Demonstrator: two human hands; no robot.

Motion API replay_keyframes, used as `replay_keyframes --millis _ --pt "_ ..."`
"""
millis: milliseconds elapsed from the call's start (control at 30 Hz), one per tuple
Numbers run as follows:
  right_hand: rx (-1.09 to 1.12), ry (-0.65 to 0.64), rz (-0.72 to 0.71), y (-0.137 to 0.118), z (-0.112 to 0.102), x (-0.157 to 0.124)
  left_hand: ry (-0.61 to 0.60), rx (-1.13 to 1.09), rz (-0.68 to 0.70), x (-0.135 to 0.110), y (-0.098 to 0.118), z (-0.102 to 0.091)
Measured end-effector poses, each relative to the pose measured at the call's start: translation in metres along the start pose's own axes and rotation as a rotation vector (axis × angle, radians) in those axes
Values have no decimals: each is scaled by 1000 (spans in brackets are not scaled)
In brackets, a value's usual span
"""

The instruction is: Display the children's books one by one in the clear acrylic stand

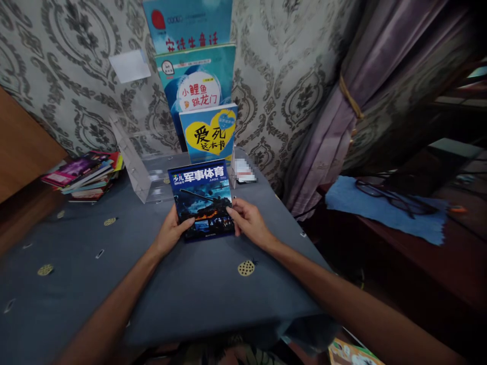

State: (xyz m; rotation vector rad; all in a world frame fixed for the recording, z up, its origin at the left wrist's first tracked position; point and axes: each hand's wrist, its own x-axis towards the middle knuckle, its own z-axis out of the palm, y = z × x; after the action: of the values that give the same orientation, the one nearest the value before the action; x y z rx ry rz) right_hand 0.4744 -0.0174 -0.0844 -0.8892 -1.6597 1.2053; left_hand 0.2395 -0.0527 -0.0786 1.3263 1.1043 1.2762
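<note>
A dark blue book (pixel 205 197) with a tank on its cover is held upright, leaning back a little, in front of a clear tiered rack (pixel 131 162). My left hand (pixel 173 230) grips its lower left edge, thumb on the cover. On the lower right edge, my right hand (pixel 247 220) pinches it with the thumb in front. Behind it, three books rise in tiers in the rack: a blue one with a yellow heart (pixel 209 133), a teal one with a white circle (pixel 198 83), and another teal one (pixel 190 23) at the top. The rack's left part holds no books.
A pile of books and magazines (pixel 89 175) lies on the blue tablecloth (pixel 213 289) at the left. Beyond the table's right edge, glasses (pixel 395 197) rest on a blue cloth (pixel 384 213). A tied purple curtain (pixel 338 126) hangs by the patterned wall. An orange book (pixel 352 355) shows low down.
</note>
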Motion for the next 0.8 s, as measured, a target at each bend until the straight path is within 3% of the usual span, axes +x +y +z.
replay_keyframes --millis 800 --pt "-130 -3 -63 -1 -1 -3 -22 4 88 1 -6 -3"
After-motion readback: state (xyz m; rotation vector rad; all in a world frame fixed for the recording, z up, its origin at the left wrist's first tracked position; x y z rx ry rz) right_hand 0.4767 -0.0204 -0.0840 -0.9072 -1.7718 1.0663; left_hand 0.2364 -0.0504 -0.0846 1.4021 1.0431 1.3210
